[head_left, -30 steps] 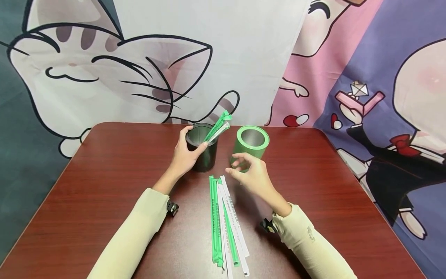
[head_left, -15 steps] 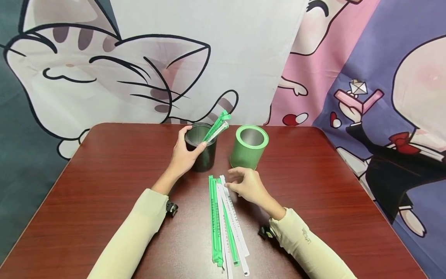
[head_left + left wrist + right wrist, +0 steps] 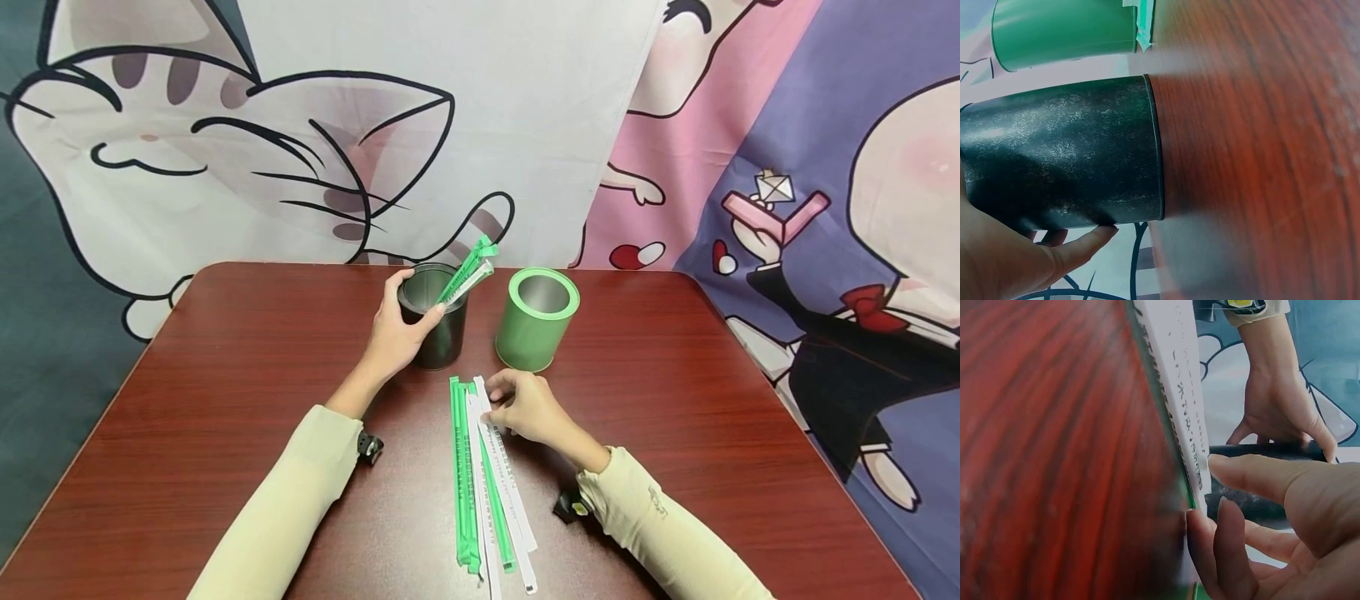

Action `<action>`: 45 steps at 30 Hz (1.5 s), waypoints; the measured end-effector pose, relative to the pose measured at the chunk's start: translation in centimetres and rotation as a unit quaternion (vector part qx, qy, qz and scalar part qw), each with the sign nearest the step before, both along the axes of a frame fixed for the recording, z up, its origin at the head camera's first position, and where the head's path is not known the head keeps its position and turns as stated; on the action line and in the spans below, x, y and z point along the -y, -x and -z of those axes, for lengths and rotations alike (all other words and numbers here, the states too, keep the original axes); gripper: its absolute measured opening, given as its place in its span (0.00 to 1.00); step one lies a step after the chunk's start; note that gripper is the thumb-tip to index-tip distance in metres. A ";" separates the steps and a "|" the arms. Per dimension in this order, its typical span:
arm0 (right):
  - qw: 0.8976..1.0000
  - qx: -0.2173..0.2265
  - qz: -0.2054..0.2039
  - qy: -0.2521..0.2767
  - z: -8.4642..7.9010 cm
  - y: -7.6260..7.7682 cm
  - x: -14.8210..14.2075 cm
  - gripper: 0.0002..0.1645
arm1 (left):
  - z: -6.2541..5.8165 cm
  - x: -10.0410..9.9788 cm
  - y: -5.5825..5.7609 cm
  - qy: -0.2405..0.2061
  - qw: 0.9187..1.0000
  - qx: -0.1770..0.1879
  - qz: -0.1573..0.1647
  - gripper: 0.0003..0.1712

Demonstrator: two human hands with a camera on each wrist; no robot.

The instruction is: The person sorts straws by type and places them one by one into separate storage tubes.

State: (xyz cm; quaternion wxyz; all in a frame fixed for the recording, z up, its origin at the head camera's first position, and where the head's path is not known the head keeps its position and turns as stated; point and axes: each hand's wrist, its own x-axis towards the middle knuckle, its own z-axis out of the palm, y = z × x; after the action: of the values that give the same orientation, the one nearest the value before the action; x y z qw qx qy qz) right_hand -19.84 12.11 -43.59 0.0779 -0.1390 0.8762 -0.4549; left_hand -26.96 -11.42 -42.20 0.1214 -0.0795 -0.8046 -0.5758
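My left hand grips the black can around its rim and side, thumb at the front. Green and white wrapped straws lean out of its mouth to the right. In the left wrist view, a finger lies along the side of the black can. My right hand is at the far end of a white wrapped straw. In the right wrist view, its thumb touches the white wrapper, and a gap shows between thumb and bent fingers. Several green wrapped straws lie alongside.
A green can with a wide rim stands upright to the right of the black can, just beyond my right hand. Everything sits on a reddish-brown wooden table. A printed cartoon cloth hangs behind the table's far edge.
My right hand has come down from in front of the green can, toward me, onto the far end of the white straws. The left hand and black can have stayed in place.
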 end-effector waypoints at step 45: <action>0.991 -0.132 0.025 -0.006 -5.7 -0.3 -1.3 0.13 | -0.1 0.1 -0.1 0.004 1.000 0.007 0.005 0.42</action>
State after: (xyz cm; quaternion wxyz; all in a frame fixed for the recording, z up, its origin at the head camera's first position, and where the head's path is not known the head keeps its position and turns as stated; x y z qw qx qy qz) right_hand -19.52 13.46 -37.89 -0.0493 -0.1751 0.8846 -0.4295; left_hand -26.87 -11.50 -42.14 0.1126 -0.0797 -0.8076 -0.5734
